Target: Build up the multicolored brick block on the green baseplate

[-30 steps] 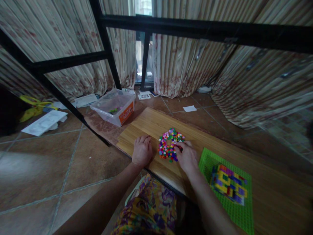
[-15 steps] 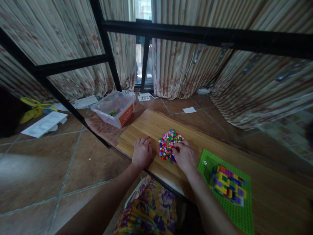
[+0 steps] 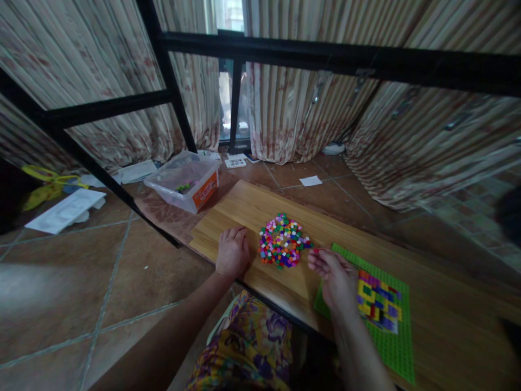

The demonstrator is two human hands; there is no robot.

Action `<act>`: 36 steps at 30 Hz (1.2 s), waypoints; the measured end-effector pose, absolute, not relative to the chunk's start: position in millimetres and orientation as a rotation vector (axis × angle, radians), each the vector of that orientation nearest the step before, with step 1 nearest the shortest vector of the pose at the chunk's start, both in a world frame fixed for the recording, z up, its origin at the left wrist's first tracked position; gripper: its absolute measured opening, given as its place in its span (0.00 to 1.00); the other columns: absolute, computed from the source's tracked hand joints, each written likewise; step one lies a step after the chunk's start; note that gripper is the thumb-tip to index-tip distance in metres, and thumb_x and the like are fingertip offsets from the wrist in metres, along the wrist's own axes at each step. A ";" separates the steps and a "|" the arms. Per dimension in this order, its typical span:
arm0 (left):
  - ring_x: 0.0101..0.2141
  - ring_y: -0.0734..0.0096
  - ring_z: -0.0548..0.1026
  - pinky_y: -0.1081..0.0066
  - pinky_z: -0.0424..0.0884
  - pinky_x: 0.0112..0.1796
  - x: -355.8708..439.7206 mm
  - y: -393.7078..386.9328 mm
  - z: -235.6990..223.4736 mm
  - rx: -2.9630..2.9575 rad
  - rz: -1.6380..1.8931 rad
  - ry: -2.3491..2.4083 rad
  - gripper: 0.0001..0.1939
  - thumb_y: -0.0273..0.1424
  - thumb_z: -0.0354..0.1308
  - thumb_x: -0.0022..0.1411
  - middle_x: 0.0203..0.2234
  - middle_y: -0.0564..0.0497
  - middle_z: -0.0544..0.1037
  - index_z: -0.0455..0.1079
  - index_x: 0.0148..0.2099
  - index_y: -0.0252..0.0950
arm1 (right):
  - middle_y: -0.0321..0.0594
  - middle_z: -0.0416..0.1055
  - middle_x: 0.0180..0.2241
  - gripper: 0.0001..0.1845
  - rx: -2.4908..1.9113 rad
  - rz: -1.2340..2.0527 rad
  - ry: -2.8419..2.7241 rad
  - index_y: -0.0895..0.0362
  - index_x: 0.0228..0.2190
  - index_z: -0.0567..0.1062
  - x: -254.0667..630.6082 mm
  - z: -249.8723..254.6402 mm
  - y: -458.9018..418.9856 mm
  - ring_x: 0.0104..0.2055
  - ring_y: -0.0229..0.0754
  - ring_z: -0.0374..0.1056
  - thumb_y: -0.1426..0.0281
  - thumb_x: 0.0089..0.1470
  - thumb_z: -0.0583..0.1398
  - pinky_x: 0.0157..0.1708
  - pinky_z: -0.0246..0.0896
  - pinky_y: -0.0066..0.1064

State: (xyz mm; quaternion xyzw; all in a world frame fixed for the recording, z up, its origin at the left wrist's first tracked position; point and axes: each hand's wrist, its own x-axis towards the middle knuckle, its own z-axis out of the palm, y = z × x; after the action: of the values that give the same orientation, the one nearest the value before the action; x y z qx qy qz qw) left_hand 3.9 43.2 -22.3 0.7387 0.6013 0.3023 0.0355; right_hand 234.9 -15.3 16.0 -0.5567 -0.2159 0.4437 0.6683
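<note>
A loose pile of small many-coloured bricks (image 3: 280,239) lies on the wooden board. Just right of it, my right hand (image 3: 336,274) is raised, its thumb and fingers pinched on a small red brick (image 3: 315,251). That hand partly covers the near-left side of a green baseplate (image 3: 391,347). On the baseplate sits a built block of bricks (image 3: 378,301) in yellow, purple, red and other colours. My left hand (image 3: 233,252) rests on the board left of the pile, its fingers curled. What lies under those fingers, if anything, is hidden.
The wooden board (image 3: 228,209) runs diagonally to the right. At its far left stands a clear plastic box (image 3: 175,198) with an orange label and a few pieces inside. A black metal frame (image 3: 285,48) crosses above. Papers and a white tray (image 3: 67,210) lie on the tiled floor.
My right hand has moved right from the pile to the baseplate's edge, with a red brick between its fingers. My left hand stays in place. The view has shifted slightly.
</note>
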 end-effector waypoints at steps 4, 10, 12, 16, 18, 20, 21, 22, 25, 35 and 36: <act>0.46 0.58 0.70 0.57 0.67 0.51 3.8 43.7 -22.6 2.269 0.928 1.845 0.15 0.26 0.48 0.64 0.47 0.44 0.76 0.72 0.49 0.33 | 0.39 0.78 0.25 0.13 -1.266 1.004 -0.377 0.59 0.25 0.77 240.7 11.3 -23.6 0.26 0.38 0.75 0.66 0.35 0.71 0.25 0.70 0.25; 0.46 0.58 0.70 0.57 0.67 0.51 3.4 44.5 -21.9 2.264 0.941 1.836 0.14 0.26 0.48 0.64 0.47 0.44 0.76 0.72 0.48 0.33 | 0.39 0.78 0.24 0.11 -1.269 0.961 -0.400 0.59 0.25 0.76 237.9 3.6 -38.6 0.24 0.39 0.75 0.66 0.38 0.68 0.24 0.70 0.26; 0.46 0.58 0.70 0.56 0.67 0.51 3.1 44.4 -20.9 2.266 0.942 1.832 0.14 0.26 0.48 0.64 0.47 0.44 0.76 0.72 0.48 0.34 | 0.38 0.78 0.24 0.10 -1.261 0.970 -0.375 0.59 0.25 0.76 235.5 3.1 -42.4 0.23 0.39 0.74 0.66 0.39 0.67 0.23 0.70 0.26; 0.46 0.58 0.71 0.56 0.67 0.51 2.7 44.0 -19.8 2.270 0.951 1.831 0.14 0.26 0.48 0.64 0.47 0.44 0.76 0.72 0.48 0.35 | 0.38 0.77 0.23 0.09 -1.250 1.018 -0.364 0.59 0.24 0.76 231.2 4.8 -44.8 0.23 0.38 0.73 0.66 0.40 0.67 0.23 0.68 0.26; 0.46 0.58 0.71 0.56 0.68 0.51 2.4 44.0 -20.1 2.275 0.952 1.827 0.14 0.27 0.48 0.64 0.47 0.44 0.76 0.72 0.48 0.35 | 0.38 0.77 0.24 0.09 -1.240 1.048 -0.379 0.58 0.25 0.77 230.0 5.8 -44.5 0.24 0.38 0.74 0.66 0.40 0.67 0.24 0.68 0.25; 0.46 0.58 0.71 0.56 0.68 0.51 2.3 44.1 -20.6 2.275 0.955 1.824 0.15 0.27 0.48 0.64 0.47 0.44 0.76 0.72 0.48 0.35 | 0.38 0.78 0.26 0.09 -1.226 1.068 -0.388 0.58 0.26 0.77 229.5 6.2 -44.0 0.26 0.37 0.74 0.66 0.41 0.68 0.26 0.69 0.25; 0.46 0.58 0.71 0.56 0.68 0.51 2.3 44.2 -20.9 2.274 0.957 1.822 0.15 0.27 0.48 0.64 0.47 0.44 0.76 0.72 0.48 0.35 | 0.38 0.78 0.26 0.10 -1.219 1.079 -0.385 0.58 0.27 0.78 229.3 6.1 -43.7 0.27 0.37 0.74 0.66 0.41 0.68 0.26 0.69 0.25; 0.46 0.58 0.71 0.56 0.68 0.51 2.4 44.3 -21.0 2.272 0.958 1.821 0.15 0.26 0.48 0.64 0.47 0.44 0.76 0.72 0.48 0.36 | 0.38 0.78 0.27 0.10 -1.212 1.092 -0.378 0.57 0.27 0.78 229.2 5.9 -43.4 0.28 0.37 0.74 0.66 0.41 0.69 0.27 0.69 0.25; 0.46 0.58 0.71 0.56 0.68 0.51 2.8 44.2 -20.3 2.263 0.953 1.831 0.14 0.26 0.48 0.64 0.46 0.44 0.76 0.72 0.48 0.35 | 0.37 0.78 0.30 0.13 -1.181 1.124 -0.342 0.56 0.30 0.79 228.2 5.4 -42.3 0.30 0.35 0.74 0.67 0.38 0.71 0.31 0.70 0.26; 0.46 0.59 0.71 0.57 0.67 0.51 3.1 43.0 -19.4 2.269 0.958 1.823 0.14 0.26 0.48 0.64 0.47 0.44 0.76 0.72 0.48 0.33 | 0.37 0.78 0.30 0.18 -1.219 1.213 -0.428 0.55 0.32 0.79 221.8 11.3 -40.9 0.31 0.36 0.74 0.63 0.37 0.73 0.29 0.68 0.26; 0.46 0.59 0.71 0.57 0.67 0.51 3.2 43.1 -19.7 2.267 0.960 1.828 0.14 0.26 0.48 0.64 0.47 0.44 0.76 0.72 0.47 0.34 | 0.37 0.78 0.29 0.18 -1.234 1.194 -0.446 0.55 0.32 0.79 221.1 11.2 -40.3 0.30 0.36 0.73 0.63 0.37 0.73 0.29 0.68 0.26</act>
State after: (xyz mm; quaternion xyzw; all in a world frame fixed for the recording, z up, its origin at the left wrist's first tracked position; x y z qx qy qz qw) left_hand 3.2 43.1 -19.7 0.7388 0.5957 0.3128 0.0375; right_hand 221.1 -40.3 11.2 -0.5393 -0.1948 0.5216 0.6318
